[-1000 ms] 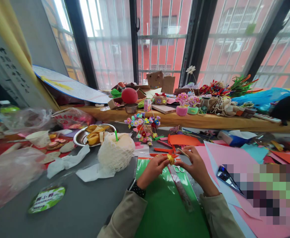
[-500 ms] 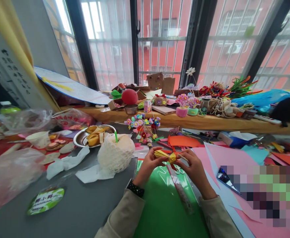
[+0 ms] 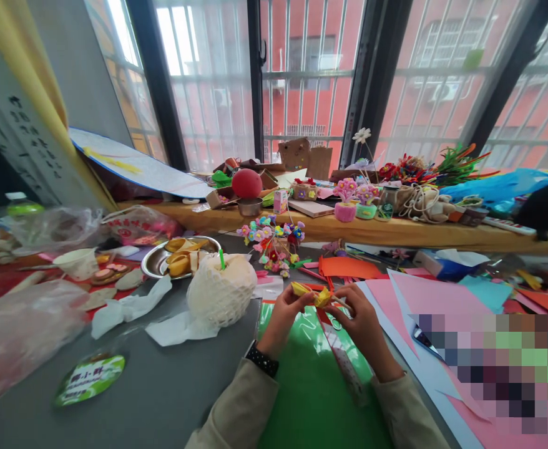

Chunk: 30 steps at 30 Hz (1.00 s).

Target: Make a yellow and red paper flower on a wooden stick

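Above the green sheet, both my hands pinch a small piece of folded yellow paper (image 3: 322, 297) with orange-red strips around it. My left hand (image 3: 287, 315) is closed on its left end, and a yellow tip sticks up past the fingers. On the other side, the fingers of my right hand (image 3: 362, 318) are closed at the paper's right end, along with a thin pale stick (image 3: 340, 302). Fingers hide part of the paper. Below lies the green sheet (image 3: 316, 386) under clear plastic, with a ruler (image 3: 346, 362) on it and scissors (image 3: 336, 322) partly covered.
Left of my hands stand a net-wrapped coconut (image 3: 222, 290) with a green straw and a metal bowl (image 3: 150, 262) of peels. Bunched craft flowers (image 3: 274, 240) stand behind. Pink paper (image 3: 424, 299) and a phone (image 3: 426, 343) lie to the right. A crowded sill (image 3: 208, 215) runs along the window.
My hands still hold the yellow paper in nearly the same place. The paper has turned slightly, and less of its left part shows. The whole view has shifted a little.
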Motion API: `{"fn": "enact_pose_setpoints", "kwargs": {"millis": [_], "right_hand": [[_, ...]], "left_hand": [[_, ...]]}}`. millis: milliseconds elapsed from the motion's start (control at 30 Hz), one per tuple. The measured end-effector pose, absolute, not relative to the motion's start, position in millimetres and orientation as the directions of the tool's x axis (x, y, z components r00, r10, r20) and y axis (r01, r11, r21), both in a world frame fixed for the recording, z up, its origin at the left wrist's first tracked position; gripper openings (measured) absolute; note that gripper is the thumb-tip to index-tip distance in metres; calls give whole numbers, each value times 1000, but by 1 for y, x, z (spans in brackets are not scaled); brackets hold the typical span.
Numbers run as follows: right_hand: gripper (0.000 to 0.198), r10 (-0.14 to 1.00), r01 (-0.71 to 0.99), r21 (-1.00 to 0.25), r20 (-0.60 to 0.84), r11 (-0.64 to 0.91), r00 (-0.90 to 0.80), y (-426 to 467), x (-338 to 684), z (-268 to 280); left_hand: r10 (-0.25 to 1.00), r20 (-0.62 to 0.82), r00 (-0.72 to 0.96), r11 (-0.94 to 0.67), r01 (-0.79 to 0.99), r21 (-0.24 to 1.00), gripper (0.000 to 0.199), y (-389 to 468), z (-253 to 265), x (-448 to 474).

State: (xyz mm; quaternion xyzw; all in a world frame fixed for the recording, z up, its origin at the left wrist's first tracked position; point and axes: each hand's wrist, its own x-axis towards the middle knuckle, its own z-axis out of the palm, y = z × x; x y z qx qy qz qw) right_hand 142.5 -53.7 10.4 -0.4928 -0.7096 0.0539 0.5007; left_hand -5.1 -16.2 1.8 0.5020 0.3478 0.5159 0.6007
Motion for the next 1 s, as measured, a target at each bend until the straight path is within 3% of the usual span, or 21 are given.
{"fn": "enact_pose_setpoints", "kwargs": {"millis": [633,867,1000], "right_hand": [[15,808,530,-649,574,546,-131,-55,136,11],[12,790,561,-655,614,506,4,-54,136,12],[12,785,595,-654,617,467,62,-53,137,9]], "left_hand": [[969,95,229,-21,-305,952,30,-23,5,1],[903,45,428,135,-381,915,33,-21,-4,1],[878,98,468,41,-278,960,37,-20,-9,2]]}}
